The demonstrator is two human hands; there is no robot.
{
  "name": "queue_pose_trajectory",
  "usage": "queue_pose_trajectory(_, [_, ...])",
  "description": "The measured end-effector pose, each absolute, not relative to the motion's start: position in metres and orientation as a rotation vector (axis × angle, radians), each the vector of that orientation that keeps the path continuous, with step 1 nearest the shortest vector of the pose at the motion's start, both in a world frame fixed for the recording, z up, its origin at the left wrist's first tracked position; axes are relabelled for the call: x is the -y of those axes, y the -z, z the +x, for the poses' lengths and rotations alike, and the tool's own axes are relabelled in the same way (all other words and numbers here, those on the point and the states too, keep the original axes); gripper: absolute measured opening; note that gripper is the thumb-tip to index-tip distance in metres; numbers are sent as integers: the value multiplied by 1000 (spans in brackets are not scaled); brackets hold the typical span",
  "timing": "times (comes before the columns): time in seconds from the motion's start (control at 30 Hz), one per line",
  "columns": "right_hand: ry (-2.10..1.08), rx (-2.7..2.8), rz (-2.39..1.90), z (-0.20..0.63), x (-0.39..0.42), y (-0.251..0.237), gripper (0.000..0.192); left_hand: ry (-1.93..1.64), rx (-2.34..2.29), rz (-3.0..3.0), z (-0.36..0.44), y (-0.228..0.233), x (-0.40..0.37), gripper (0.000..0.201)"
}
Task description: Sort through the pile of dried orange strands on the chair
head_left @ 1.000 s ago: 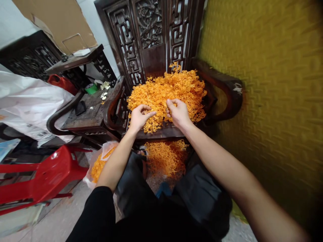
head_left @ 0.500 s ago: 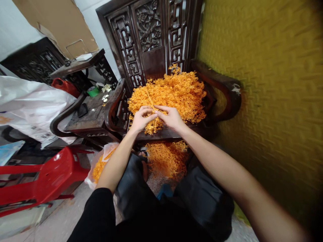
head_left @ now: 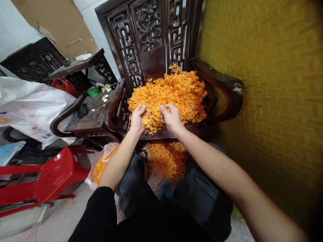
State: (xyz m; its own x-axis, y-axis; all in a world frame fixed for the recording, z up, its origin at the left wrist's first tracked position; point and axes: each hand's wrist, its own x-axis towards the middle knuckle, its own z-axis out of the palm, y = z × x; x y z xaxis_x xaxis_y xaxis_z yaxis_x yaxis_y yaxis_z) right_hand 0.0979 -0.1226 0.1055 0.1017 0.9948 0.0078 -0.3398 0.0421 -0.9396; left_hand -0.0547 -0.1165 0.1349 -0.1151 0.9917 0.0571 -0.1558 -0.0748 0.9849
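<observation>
A heap of tangled orange sprigs, thin and branching with small curly ends, is piled on the seat of a dark carved wooden chair. My left hand is closed in a pinch at the heap's near left edge. Across a short gap, my right hand is closed too, thumb against curled fingers, over the front of the heap. Whatever lies between the fingertips of either hand blends into the orange behind it. More orange strands lie below the seat, between my knees.
To the left stand a red plastic stool and a clear bag with orange pieces. A wooden side table holds a green roll and small white bits. A large white bag sits farther left. A yellow textured surface rises on the right.
My hands were together at the fingertips on a thin orange strand. They have moved apart, left hand leftward and right hand rightward, with fingers more curled.
</observation>
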Motion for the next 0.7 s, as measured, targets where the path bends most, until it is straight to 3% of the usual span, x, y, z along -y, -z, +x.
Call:
queue_pose_trajectory(0.23, [-1372,801,-808,109,121,-118,48,-1228,-963,955,-53,-135,120,43])
queue_pose_trajectory(0.43, [-1330,950,-924,103,126,-114,46,-1091,-909,1019,-58,-137,129,54])
queue_pose_trajectory(0.7, [-1428,1023,-844,99,130,-116,57,-1152,-1009,1177,-60,-130,128,61])
